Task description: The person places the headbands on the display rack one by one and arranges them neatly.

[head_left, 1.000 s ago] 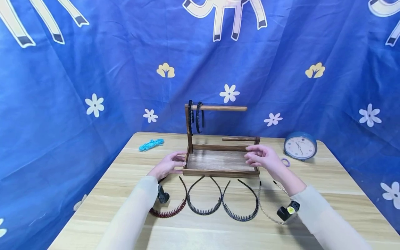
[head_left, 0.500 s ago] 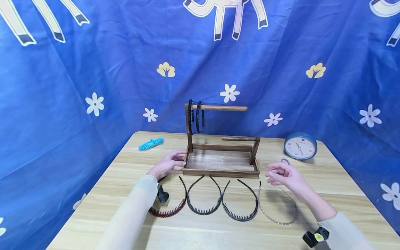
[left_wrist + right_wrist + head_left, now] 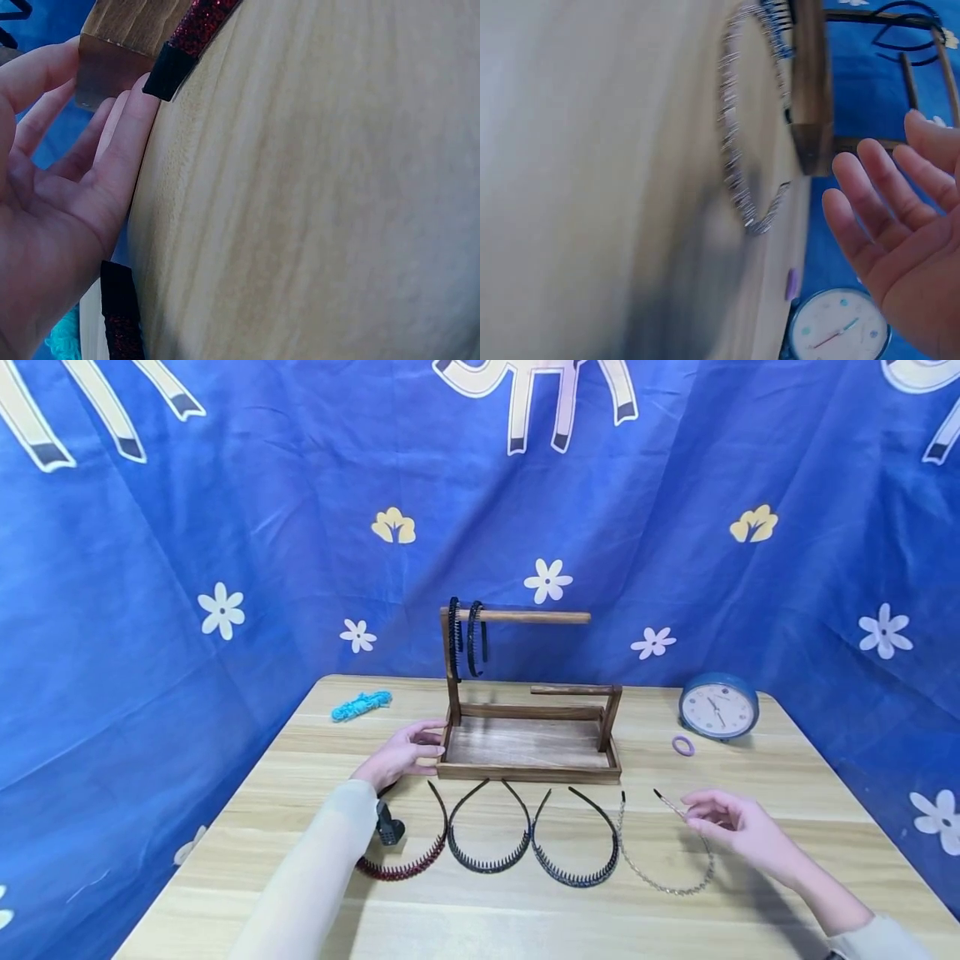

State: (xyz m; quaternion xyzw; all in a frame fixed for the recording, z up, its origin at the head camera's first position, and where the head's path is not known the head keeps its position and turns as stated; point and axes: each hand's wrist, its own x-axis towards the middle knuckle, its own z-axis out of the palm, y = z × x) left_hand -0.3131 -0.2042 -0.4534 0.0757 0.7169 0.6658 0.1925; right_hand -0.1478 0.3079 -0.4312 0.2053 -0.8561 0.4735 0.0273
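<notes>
In the head view my left hand [image 3: 401, 755] rests against the left end of a wooden rack [image 3: 528, 772]; in the left wrist view its extended fingers touch the rack's corner [image 3: 116, 67]. Two black toothed headbands [image 3: 474, 639] hang at the left of the rack's upper bar. My right hand [image 3: 738, 831] hovers by the right arm of a silver headband [image 3: 663, 887], holding nothing, its fingers loosely bent and apart in the right wrist view. Red [image 3: 405, 871], black [image 3: 487, 867] and blue-black [image 3: 577, 880] headbands lie in front of the rack.
A blue clock [image 3: 718, 707] stands at the back right, with a purple ring [image 3: 683, 746] in front of it. Turquoise cord [image 3: 362, 706] lies at the back left of the wooden table [image 3: 480, 918]. Behind hangs a patterned blue cloth [image 3: 322, 568].
My right hand has moved from the rack's right end rightward and toward the front, to beside the silver headband; the purple ring is uncovered. My left hand has stayed at the rack.
</notes>
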